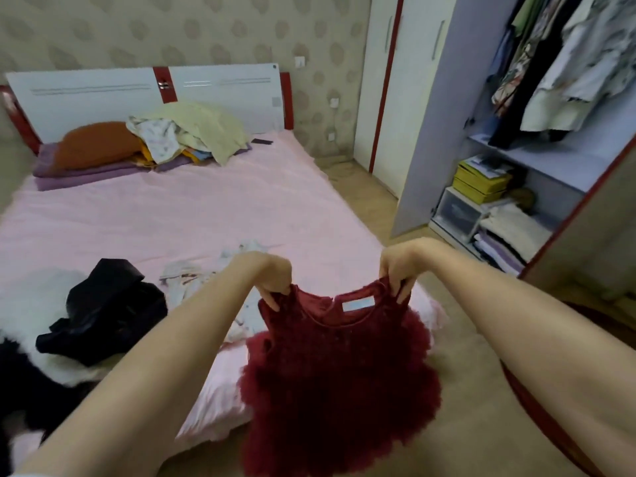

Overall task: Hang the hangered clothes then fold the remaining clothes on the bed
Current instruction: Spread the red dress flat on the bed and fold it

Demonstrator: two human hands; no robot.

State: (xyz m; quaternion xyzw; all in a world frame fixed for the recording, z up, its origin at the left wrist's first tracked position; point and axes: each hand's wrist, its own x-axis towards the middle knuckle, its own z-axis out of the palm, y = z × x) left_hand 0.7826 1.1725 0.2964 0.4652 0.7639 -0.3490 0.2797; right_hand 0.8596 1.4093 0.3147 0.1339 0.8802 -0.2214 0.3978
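You held a dark red ruffled dress (pixel 339 366) up by its shoulders at the foot of the bed (pixel 179 208), both arms stretched forward. Your left hand (pixel 272 275) pinched the left shoulder strap, fingers curled down over the fabric; your right hand (pixel 399 266) pinched the right shoulder the same way. That was the state of each grip: closed on cloth, not spread. The neckline, with a pale label (pixel 358 302) sewn inside, stretched between the two hands, and the frilled skirt hung below them, past the bed's near right corner and above the tan floor (pixel 464 356).

On the pink sheet to your left lay a black garment (pixel 106 311), crumpled, resting partly on a white fluffy item (pixel 31 304). A pale patterned garment (pixel 210 280) lay beside it, partly hidden behind your left forearm. At the head of the bed, well apart from your hands, a heap of cream and printed cloth (pixel 192 132) sat against an orange pillow (pixel 96 142) below the white headboard (pixel 144 94).

To your right the wardrobe (pixel 516 160) stood open, clothes hanging (pixel 564 63) in the upper section, yellow boxes (pixel 481 182) and folded stacks (pixel 509 235) on the shelves below. A strip of bare floor ran between the bed's right edge and the wardrobe. The middle of the sheet lay flat and uncovered beyond the dress.
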